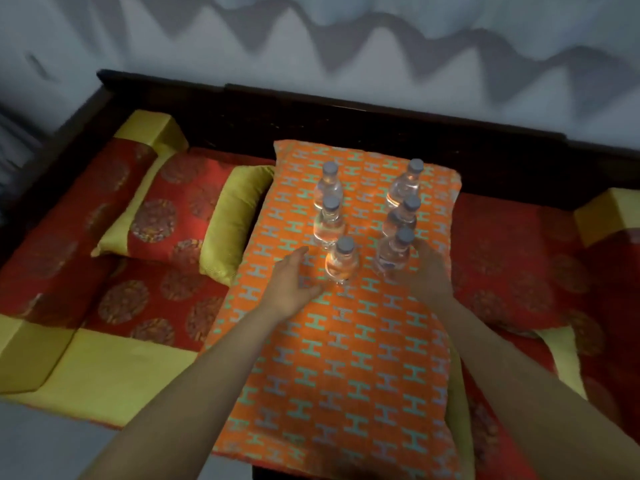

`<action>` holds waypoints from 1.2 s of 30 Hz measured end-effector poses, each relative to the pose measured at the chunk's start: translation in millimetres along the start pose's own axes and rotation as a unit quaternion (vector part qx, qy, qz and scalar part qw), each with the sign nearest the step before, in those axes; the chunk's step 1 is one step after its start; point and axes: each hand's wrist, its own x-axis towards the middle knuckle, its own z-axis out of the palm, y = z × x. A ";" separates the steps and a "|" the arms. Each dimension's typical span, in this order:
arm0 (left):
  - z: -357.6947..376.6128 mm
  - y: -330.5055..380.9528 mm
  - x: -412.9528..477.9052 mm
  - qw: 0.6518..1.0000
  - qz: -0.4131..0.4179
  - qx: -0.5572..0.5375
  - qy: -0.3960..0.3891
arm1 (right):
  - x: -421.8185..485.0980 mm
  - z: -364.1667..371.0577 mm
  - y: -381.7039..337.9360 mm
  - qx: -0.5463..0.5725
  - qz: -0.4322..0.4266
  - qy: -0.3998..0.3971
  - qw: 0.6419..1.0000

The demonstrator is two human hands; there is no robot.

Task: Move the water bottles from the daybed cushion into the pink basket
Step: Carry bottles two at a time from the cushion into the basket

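Water bottles (341, 261) stand two abreast on the orange cushion (346, 375), open left hand (294, 282) at their seven o'clock, open right hand (429, 275) at five, seemingly poised to take the nearest pair.

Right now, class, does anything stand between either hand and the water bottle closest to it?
Nothing visible does. The left hand lies open just left of the nearest left-row bottle, bare orange cushion between them. The right hand is right beside the nearest right-row bottle. The pink basket is out of view.
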 end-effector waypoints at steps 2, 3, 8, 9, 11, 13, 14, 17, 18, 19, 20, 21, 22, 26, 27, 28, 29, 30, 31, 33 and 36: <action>6.8 1.8 18.4 0.999 0.018 -0.026 -0.005 | 5.4 5.6 -4.1 0.022 0.004 0.008 1.000; 10.6 2.2 27.5 0.999 0.031 -0.038 -0.007 | 8.9 9.2 -4.2 0.031 0.011 0.013 0.999; 28.3 -0.2 60.0 0.994 0.065 -0.076 -0.051 | 17.3 21.8 -0.2 0.044 0.019 0.051 0.998; 32.4 -1.7 63.5 0.993 0.070 -0.082 -0.055 | 17.5 24.0 0.8 0.045 0.018 0.049 0.998; 38.4 -3.2 68.7 0.992 0.067 -0.085 -0.064 | 17.2 28.1 2.6 0.040 0.026 0.040 0.998; 42.7 -3.2 73.0 0.990 0.073 -0.091 -0.073 | 19.6 33.1 7.7 0.039 0.038 0.053 0.997; 42.3 -3.7 74.0 0.990 0.077 -0.090 -0.072 | 21.3 35.9 9.0 0.043 0.038 0.058 0.997; 45.1 -2.5 76.3 0.990 0.084 -0.095 -0.070 | 22.7 40.6 11.5 0.073 0.064 0.068 0.993; 44.2 -1.8 75.5 0.990 0.082 -0.092 -0.063 | 22.3 41.6 12.1 0.077 0.067 0.075 0.992; 43.6 -2.4 74.8 0.991 0.079 -0.087 -0.057 | 21.1 40.1 9.1 0.076 0.068 0.079 0.992; 42.4 -3.1 74.4 0.992 0.076 -0.082 -0.053 | 19.4 37.8 5.1 0.082 0.060 0.083 0.991; 40.1 -4.4 73.8 0.993 0.075 -0.078 -0.050 | 16.5 34.4 0.5 0.084 0.045 0.085 0.992; 36.6 -6.0 73.2 0.993 0.073 -0.074 -0.048 | 12.8 30.5 -5.2 0.104 0.026 0.084 0.991; 7.1 -6.2 66.9 0.994 0.078 -0.068 -0.036 | 0.9 18.0 -10.7 0.154 -0.010 0.099 0.983; -1.7 -5.6 65.9 0.994 0.080 -0.070 -0.032 | -0.4 15.9 -8.6 0.161 -0.010 0.107 0.981; -10.0 -3.4 65.3 0.994 0.084 -0.069 -0.029 | -3.3 12.6 -5.8 0.167 -0.005 0.114 0.979; -17.8 0.3 64.9 0.993 0.088 -0.071 -0.028 | -6.8 9.0 -3.6 0.172 0.003 0.120 0.978; -24.4 4.9 65.0 0.992 0.093 -0.075 -0.030 | -10.4 5.5 -1.3 0.176 0.016 0.124 0.976; -29.4 10.6 65.1 0.991 0.096 -0.083 -0.033 | -13.4 1.0 1.6 0.179 0.022 0.130 0.975; -35.2 24.8 63.8 0.990 0.102 -0.092 -0.045 | -23.2 -11.3 1.6 0.198 0.025 0.149 0.968; -32.4 47.2 58.8 0.987 0.129 -0.080 -0.058 | -38.7 -29.4 3.9 0.210 0.036 0.178 0.961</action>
